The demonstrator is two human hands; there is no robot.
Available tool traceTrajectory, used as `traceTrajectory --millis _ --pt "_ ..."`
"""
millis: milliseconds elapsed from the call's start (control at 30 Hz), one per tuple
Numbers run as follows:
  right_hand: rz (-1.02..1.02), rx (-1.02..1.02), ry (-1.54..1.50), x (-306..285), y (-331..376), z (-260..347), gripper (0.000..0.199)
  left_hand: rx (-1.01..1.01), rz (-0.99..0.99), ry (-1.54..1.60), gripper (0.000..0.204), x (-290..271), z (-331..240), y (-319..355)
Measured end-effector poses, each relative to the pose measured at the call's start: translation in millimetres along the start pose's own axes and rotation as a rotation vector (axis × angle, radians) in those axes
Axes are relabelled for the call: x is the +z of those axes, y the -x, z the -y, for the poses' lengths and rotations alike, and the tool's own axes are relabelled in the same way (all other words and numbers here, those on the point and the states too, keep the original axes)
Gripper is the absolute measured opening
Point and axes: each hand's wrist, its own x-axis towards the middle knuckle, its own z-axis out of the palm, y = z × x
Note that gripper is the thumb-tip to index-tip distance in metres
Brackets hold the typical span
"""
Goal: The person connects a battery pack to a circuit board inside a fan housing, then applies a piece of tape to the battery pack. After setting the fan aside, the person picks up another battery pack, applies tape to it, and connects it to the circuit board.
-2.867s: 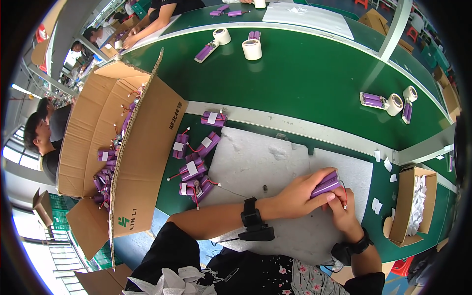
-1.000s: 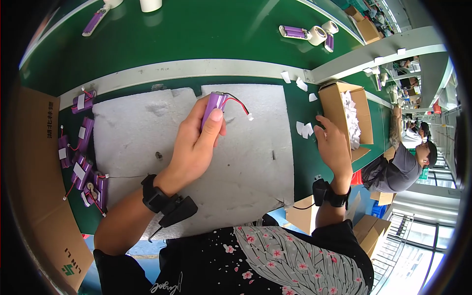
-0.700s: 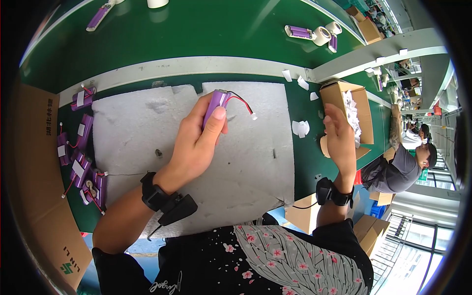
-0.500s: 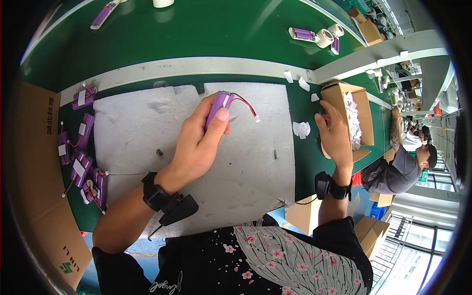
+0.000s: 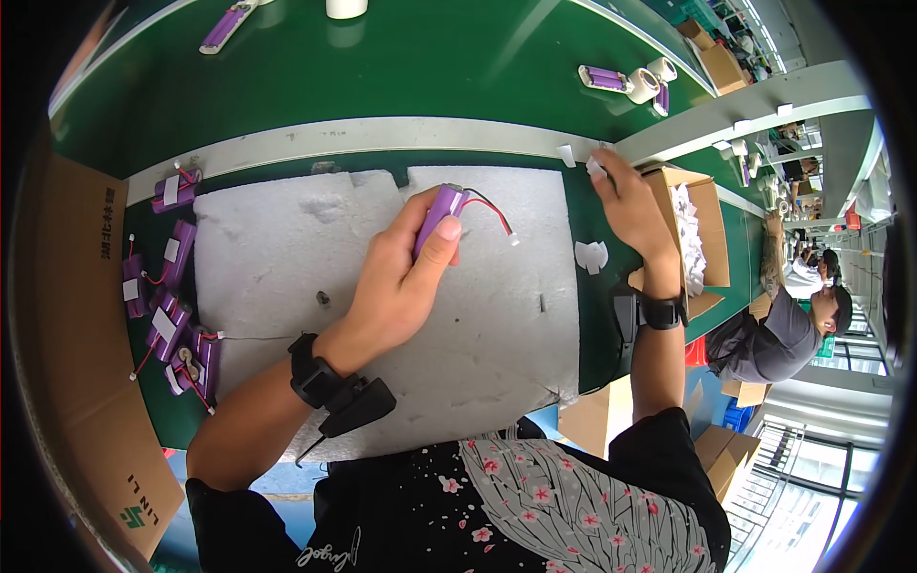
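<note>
My left hand [image 5: 396, 277] is closed around a purple battery pack [image 5: 442, 210] above the foam sheet [image 5: 258, 258]. From the pack's upper end, a red and a black wire run to a small white connector [image 5: 513, 239]. At the far right of the bench, my right hand [image 5: 635, 215] has its thumb and fingertips pinched on a small white paper piece [image 5: 594, 166]. Another white slip [image 5: 566, 156] lies just beyond those fingers, and a small pile of white slips [image 5: 591, 257] rests beside the foam. The fingers partly cover the pinched piece.
Several wired purple packs [image 5: 174, 250] with white labels lie left of the foam, beside a tall cardboard wall [image 5: 81, 315]. An open carton [image 5: 709, 215] of white paper pieces stands at right. Beyond the pale rail [image 5: 382, 134] are more purple-celled parts [image 5: 605, 78]. A co-worker [image 5: 778, 334] sits at right.
My right hand has moved away from me and slightly left, from beside the carton onto a paper piece, its fingers closing. My left hand keeps its hold on the battery pack.
</note>
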Motion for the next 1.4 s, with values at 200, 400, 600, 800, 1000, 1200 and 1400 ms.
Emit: traceTrajectory --millis 200,400,600,800,1000,1200,1400 --pt "0.314 0.425 -0.2 -19.2 -11.9 16.2 0.028 0.003 0.024 -0.033 0.042 -3.2 1.0 0.9" --pt "0.06 -0.145 -0.208 14.9 -23.1 14.5 0.027 0.018 0.004 -0.017 0.046 -2.5 2.7 0.7" --pt "0.399 0.176 -0.354 -19.4 -7.1 11.5 0.029 0.03 -0.013 -0.011 0.047 -2.3 6.3 0.5" --pt "0.184 0.275 -0.311 -25.7 13.1 -0.9 0.031 0.027 0.004 -0.036 0.046 -3.1 3.0 0.4" --pt "0.392 0.352 -0.382 -31.5 26.1 8.3 0.031 0.077 -0.045 -0.017 0.047 0.7 8.2 -0.3" --pt "0.447 0.187 -0.255 -46.2 33.9 30.5 0.049 0.046 -0.006 -0.057 0.048 -2.5 5.2 -1.4" --pt "0.408 0.02 -0.152 -17.7 58.1 47.9 0.056 0.042 -0.017 -0.049 0.048 -1.4 3.1 -0.2"
